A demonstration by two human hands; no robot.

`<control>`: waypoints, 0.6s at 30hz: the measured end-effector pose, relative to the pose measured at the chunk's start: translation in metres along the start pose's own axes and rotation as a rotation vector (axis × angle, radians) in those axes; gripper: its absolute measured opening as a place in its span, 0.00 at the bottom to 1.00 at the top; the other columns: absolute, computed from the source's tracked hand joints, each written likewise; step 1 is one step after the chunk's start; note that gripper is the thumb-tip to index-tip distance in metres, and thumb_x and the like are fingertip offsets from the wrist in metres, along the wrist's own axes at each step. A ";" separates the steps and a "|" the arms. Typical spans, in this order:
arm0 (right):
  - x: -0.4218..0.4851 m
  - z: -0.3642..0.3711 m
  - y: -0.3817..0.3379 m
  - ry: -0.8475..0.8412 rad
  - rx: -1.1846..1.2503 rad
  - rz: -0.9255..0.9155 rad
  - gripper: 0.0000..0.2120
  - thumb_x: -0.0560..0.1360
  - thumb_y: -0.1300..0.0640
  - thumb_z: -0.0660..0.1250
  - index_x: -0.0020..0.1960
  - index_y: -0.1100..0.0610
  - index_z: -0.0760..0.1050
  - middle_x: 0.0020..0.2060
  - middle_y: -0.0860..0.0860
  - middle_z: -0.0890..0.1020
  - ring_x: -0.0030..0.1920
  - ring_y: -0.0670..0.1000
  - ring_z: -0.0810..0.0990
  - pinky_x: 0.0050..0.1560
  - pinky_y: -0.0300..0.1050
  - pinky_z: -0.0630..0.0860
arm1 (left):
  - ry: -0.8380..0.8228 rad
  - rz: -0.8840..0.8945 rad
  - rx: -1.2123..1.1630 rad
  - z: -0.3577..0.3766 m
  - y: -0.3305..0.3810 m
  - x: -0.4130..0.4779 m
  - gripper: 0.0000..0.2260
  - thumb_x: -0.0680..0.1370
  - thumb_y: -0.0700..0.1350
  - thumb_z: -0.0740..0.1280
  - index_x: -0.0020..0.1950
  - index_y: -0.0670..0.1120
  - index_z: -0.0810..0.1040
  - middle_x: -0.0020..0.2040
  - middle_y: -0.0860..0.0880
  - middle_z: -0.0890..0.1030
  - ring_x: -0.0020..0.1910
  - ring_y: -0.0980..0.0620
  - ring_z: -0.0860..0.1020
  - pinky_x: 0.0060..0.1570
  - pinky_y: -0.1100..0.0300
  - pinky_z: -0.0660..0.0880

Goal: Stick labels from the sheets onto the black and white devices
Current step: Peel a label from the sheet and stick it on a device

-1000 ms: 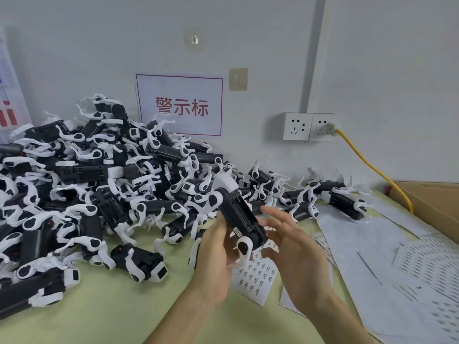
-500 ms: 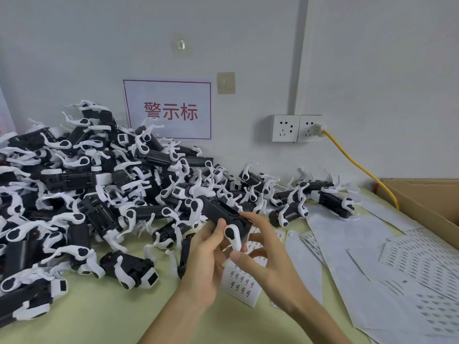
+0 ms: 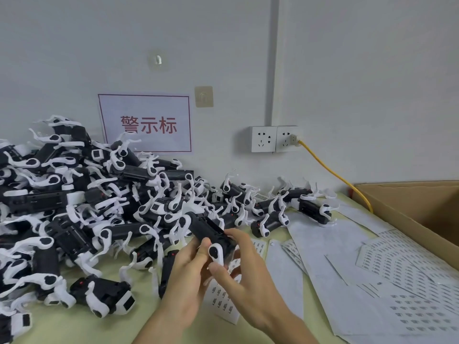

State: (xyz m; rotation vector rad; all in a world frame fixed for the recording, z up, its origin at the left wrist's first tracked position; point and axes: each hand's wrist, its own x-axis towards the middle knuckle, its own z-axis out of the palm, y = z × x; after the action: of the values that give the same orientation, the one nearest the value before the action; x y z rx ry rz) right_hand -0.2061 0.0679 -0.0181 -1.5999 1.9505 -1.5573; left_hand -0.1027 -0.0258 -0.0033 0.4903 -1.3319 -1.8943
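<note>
Left hand (image 3: 188, 274) and right hand (image 3: 248, 281) grip one device (image 3: 206, 229), pile (image 3: 74, 207) crowding left, label sheets (image 3: 372, 269) right

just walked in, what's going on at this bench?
A person holds one black and white device in both hands above the table: the left hand grips it, the right hand pinches its near end. A big pile of devices lies to the left, label sheets to the right. Whether a label is on it yet cannot be told.
</note>
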 end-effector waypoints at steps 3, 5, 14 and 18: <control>0.003 -0.002 -0.002 0.026 0.015 0.013 0.22 0.77 0.37 0.64 0.69 0.35 0.64 0.58 0.37 0.77 0.57 0.41 0.77 0.53 0.35 0.75 | -0.078 -0.085 -0.033 -0.006 -0.001 0.004 0.13 0.76 0.41 0.66 0.55 0.49 0.87 0.56 0.44 0.87 0.52 0.47 0.86 0.42 0.61 0.82; 0.008 -0.005 -0.005 0.063 0.175 0.104 0.15 0.77 0.39 0.66 0.63 0.37 0.72 0.48 0.44 0.83 0.48 0.48 0.83 0.50 0.45 0.81 | -0.154 -0.127 -0.014 -0.005 -0.001 0.005 0.19 0.77 0.31 0.62 0.63 0.43 0.83 0.60 0.43 0.85 0.57 0.45 0.85 0.45 0.57 0.83; 0.026 -0.095 0.027 0.735 1.168 0.541 0.16 0.80 0.51 0.68 0.62 0.60 0.75 0.55 0.63 0.80 0.41 0.57 0.86 0.46 0.51 0.81 | -0.162 -0.256 0.180 -0.009 -0.004 0.011 0.13 0.78 0.34 0.68 0.57 0.45 0.88 0.60 0.47 0.85 0.55 0.40 0.85 0.55 0.46 0.77; 0.015 -0.150 0.043 1.132 1.104 0.162 0.29 0.82 0.47 0.60 0.81 0.47 0.58 0.72 0.46 0.71 0.67 0.55 0.78 0.58 0.56 0.79 | -0.140 -0.214 0.211 -0.006 -0.004 0.010 0.10 0.79 0.34 0.67 0.50 0.43 0.88 0.55 0.42 0.86 0.47 0.39 0.86 0.51 0.47 0.78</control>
State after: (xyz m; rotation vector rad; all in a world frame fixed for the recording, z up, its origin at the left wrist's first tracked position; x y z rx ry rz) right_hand -0.3407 0.1393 0.0205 -0.0587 0.8722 -2.9483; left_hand -0.1064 -0.0368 -0.0085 0.6370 -1.6380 -2.0002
